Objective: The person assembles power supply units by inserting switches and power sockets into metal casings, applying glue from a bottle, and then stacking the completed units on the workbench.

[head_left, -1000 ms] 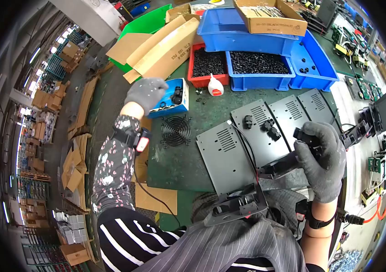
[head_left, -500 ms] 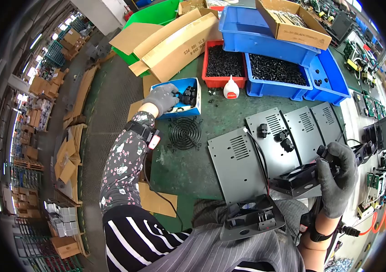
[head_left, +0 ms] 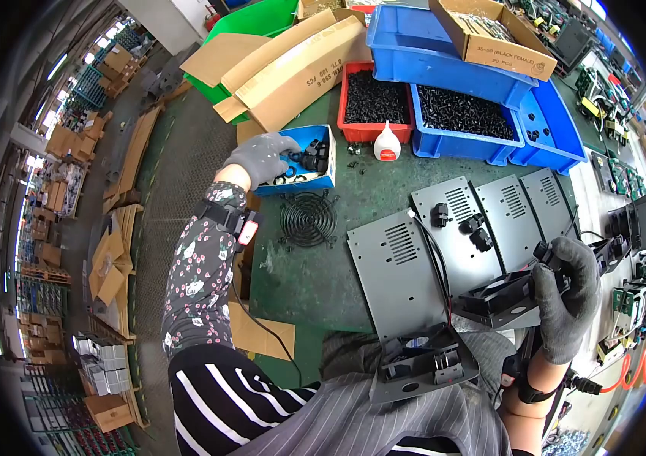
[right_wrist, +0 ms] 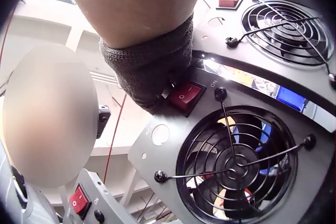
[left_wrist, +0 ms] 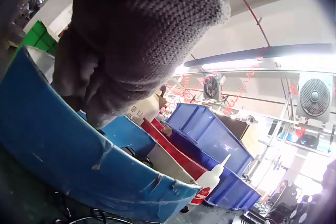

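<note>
My left hand [head_left: 260, 158], in a grey knit glove, reaches into a small blue cardboard box [head_left: 323, 182]. Black plastic cable glands [head_left: 314, 157] lie in the box's right part, and dark rings [head_left: 291, 175] lie below the fingers. In the left wrist view the box wall [left_wrist: 105, 155] hides the fingertips; I cannot tell what they hold. My gloved right hand [head_left: 570, 300] holds a black cable gland [head_left: 541, 251] between thumb and fingers. Beside it stands a metal panel [right_wrist: 170, 169] with a red rocker switch [right_wrist: 187, 97] and a fan guard [right_wrist: 236, 163].
Grey slotted plates [head_left: 399, 285] lie in a row, with several glands on one. A loose fan guard [head_left: 308, 219] and a white bottle [head_left: 387, 144] are nearby. Behind stand a red bin [head_left: 376, 135] and blue bins [head_left: 463, 153] of small black parts. Another fan panel [head_left: 425, 387] is at the lap.
My left hand has come down from above the blue box and now reaches into its left part. The view has turned a little; my right hand still holds the cable gland.
</note>
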